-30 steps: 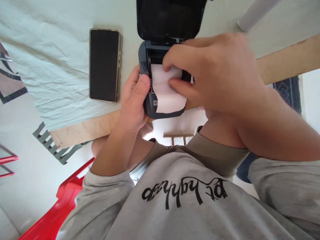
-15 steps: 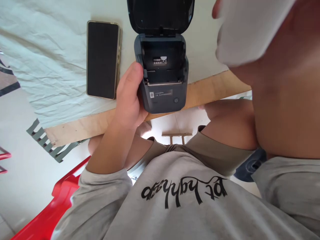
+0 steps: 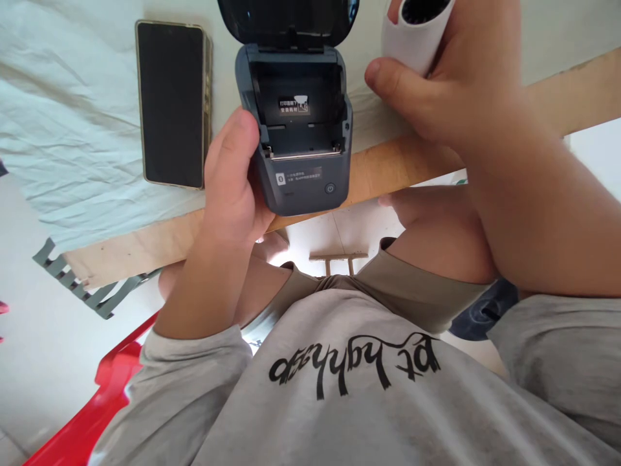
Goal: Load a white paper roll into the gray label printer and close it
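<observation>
My left hand (image 3: 234,175) grips the near left side of a dark blue-grey portable label printer (image 3: 310,184), its thumb on the casing edge. The printer's black lid (image 3: 291,22) is flipped up, and its paper bay holds only a small printed sticker. To the right, my right hand (image 3: 436,90) is closed around a white paper roll (image 3: 412,48) with a dark hollow core facing up. The roll is held apart from the printer; my fingers on its far side are partly hidden.
A phone (image 3: 172,103) in a clear case lies left of the printer on the pale green cloth (image 3: 92,129). The table's wooden edge (image 3: 140,249) runs below my hands. A red plastic chair (image 3: 119,369) stands at lower left.
My right hand has lowered and moved away from the camera with the roll, turning it so its core shows. The printer and phone appear slightly farther left and up in view.
</observation>
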`<move>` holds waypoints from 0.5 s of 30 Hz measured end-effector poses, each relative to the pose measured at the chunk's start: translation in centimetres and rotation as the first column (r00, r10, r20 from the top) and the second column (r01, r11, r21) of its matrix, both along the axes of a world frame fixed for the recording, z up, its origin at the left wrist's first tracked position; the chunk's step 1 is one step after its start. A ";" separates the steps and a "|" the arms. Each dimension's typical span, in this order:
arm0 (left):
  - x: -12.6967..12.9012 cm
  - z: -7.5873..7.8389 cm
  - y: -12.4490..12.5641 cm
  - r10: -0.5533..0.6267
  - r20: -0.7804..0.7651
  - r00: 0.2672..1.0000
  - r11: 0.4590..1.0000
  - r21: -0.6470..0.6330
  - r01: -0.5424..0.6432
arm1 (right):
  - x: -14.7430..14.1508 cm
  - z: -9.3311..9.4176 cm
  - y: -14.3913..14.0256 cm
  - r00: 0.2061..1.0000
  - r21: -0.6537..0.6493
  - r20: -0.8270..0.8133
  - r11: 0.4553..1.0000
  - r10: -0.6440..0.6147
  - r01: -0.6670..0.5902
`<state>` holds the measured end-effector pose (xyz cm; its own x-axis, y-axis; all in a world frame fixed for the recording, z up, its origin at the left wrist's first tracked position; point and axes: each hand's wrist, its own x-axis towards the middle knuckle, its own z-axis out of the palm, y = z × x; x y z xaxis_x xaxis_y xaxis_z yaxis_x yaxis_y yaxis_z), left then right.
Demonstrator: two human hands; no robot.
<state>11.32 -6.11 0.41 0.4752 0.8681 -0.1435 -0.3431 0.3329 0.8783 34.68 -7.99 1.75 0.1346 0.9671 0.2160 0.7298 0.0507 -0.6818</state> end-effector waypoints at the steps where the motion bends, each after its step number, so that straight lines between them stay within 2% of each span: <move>1: 0.0 -0.1 0.0 0.004 -0.003 1.000 1.000 0.010 -0.004 | -0.1 0.4 -0.1 0.998 -0.028 0.060 1.000 -0.003 0.005; 5: 0.0 -0.4 0.1 0.006 0.010 1.000 1.000 0.023 -0.006 | -0.5 1.3 -0.3 0.985 -0.118 0.170 0.993 0.009 0.011; 10: 0.0 -0.7 0.1 0.010 0.075 0.997 1.000 0.016 -0.012 | -0.2 1.1 0.1 0.968 -0.173 0.243 0.979 -0.062 0.106; 15: 0.0 -0.6 0.0 0.007 0.068 0.998 1.000 -0.003 -0.006 | -0.8 1.3 0.7 0.967 -0.250 0.251 0.962 -0.046 0.111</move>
